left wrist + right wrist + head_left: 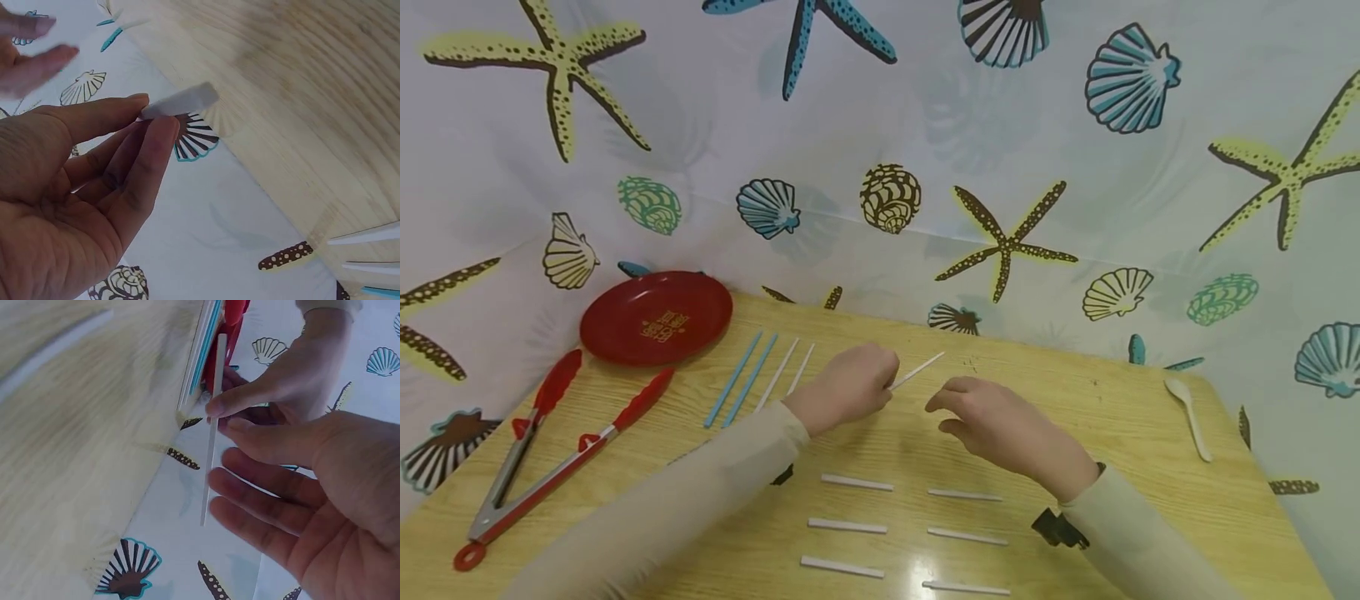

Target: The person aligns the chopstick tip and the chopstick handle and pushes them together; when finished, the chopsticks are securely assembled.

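Note:
A slim white chopstick (917, 372) is pinched between the thumb and fingertips of my left hand (852, 385). In the left wrist view its squared end juts out past the fingertips, and the right wrist view shows the chopstick (220, 369) at nearly full length, narrowing slightly. My right hand (1000, 425) hovers just to the right, fingers loosely bent with nothing held; in its own wrist view the fingertips (222, 478) appear close beside the chopstick. Below the hands lie several white sticks (847, 526) in two columns, roughly parallel.
Left of the left forearm lie two blue chopsticks (743, 379) and two white ones (778, 371). Farther left are a red plate (625, 325) and spread red-handled tongs (542, 492). A white spoon (1187, 417) sits at the right. Patterned cloth (865, 108) hangs behind the wooden table (1135, 500).

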Demonstrator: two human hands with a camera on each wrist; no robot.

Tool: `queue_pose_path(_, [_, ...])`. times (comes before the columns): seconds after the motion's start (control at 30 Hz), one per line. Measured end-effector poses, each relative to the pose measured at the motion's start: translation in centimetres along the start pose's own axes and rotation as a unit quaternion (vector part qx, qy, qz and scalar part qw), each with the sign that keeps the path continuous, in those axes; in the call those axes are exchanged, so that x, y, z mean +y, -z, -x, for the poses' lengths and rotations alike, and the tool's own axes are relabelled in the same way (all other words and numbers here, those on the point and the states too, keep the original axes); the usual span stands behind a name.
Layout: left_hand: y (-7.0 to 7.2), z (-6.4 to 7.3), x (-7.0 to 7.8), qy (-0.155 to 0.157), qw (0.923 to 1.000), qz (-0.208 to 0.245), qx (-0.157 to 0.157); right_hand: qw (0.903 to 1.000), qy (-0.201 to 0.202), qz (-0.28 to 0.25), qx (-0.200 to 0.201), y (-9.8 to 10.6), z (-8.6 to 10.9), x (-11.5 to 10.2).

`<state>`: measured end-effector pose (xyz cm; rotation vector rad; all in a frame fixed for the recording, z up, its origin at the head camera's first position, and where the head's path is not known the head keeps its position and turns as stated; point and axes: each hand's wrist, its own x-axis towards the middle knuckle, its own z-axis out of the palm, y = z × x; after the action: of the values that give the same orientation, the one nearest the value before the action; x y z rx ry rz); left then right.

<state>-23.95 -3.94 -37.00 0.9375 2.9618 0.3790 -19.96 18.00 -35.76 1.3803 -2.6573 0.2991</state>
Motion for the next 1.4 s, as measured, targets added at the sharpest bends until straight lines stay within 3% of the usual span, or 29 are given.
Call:
queue_pose_path(0.3, [-0.4,0.1,-2.9,0.022,0.9954,0.091,-0.023,0.9865,-0.03,-0.093,-0.131,-1.2,2.2,-0.8])
queue_pose_path(0.47, [-0.1,0.5,-4.6,0.056,0.9798,0.183,-0.058,0.9777,-0.061,-0.107,-0.17,-1.7,2.9,-0.7])
queue_pose_path(0.63, [0.0,1.1,-6.2,0.109,0.9676,0.21,-0.088,0.9781,-0.066,-0.096,-0.173,-2.6,3.5,-0.7])
queue_pose_path(0.9, [-0.2,2.0,-7.8,0.158,0.9663,0.185,-0.085,0.9858,-0.058,-0.055,-0.148,-3.4,3.7,-0.9])
queue_pose_path(1.4, [-0.3,2.4,-8.0,0.224,0.9553,0.167,-0.098,0.991,-0.042,-0.015,-0.126,-3.9,3.7,-1.3])
